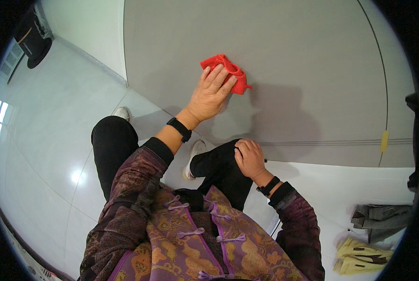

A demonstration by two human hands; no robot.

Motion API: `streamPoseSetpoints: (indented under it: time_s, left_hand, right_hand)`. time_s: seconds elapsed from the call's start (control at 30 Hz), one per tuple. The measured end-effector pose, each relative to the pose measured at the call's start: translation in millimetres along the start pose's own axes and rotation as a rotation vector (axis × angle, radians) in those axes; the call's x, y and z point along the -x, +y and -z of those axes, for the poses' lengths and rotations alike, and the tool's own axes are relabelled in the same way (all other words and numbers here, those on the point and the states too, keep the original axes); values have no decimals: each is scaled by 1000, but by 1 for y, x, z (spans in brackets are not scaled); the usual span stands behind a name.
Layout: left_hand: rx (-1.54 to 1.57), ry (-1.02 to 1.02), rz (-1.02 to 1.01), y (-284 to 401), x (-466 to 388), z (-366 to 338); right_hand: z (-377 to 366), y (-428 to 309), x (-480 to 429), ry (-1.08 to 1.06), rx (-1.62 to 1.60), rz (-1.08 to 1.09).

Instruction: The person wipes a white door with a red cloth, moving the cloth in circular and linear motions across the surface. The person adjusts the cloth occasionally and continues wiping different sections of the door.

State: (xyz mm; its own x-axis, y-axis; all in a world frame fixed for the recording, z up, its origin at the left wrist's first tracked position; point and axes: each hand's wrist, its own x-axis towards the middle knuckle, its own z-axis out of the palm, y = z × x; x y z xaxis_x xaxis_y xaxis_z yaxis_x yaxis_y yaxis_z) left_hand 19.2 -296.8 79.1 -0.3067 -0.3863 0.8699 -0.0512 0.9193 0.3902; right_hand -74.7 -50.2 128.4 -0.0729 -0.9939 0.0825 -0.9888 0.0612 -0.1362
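Observation:
A folded red cloth (pixel 240 82) lies under the fingers of my left hand (pixel 209 95), which presses it flat against a large grey panel (pixel 300 52). My left palm and thumb are mostly hidden from above. My right hand (pixel 250 158) rests on my bent knee in black trousers (pixel 223 165), fingers draped over it and holding nothing. Each wrist carries a black band. My arm and head cast a shadow on the panel to the right of the cloth.
Pale glossy floor tiles (pixel 47 140) spread to the left. A black cylindrical object (pixel 37 45) stands at the upper left, near a white wall (pixel 86 31). A yellow tab (pixel 384 141) sits on the panel's dark seam. Folded grey cloth (pixel 381 217) and yellow cloth (pixel 362 256) lie lower right.

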Motion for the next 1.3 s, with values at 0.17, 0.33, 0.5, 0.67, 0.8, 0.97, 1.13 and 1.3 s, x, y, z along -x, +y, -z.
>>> streamPoseSetpoints:
  time_s: [0.17,0.33,0.5,0.67,0.8,0.97,1.13,1.3]
  left_hand:
    - [-38,-51,14,-14,24,-10]
    - [11,-25,196,-20,60,-10]
    - [75,236,933,-31,72,-25]
    - [984,598,1364,-35,22,-12]
    - [814,541,1107,4,-43,8]
    - [216,289,480,60,-95,17]
    - [45,136,99,80,-95,8]
    - [77,-44,132,72,-38,-2]
  right_hand:
    - [5,2,0,17,-15,16]
    - [12,1,8,41,-52,20]
    - [17,3,22,81,-61,13]
    - [20,10,33,88,-24,-28]
    - [20,15,41,116,-32,-20]
    - [18,12,42,123,-50,-18]
    - [17,8,41,165,-82,-52]
    - [19,13,50,188,-74,-70]
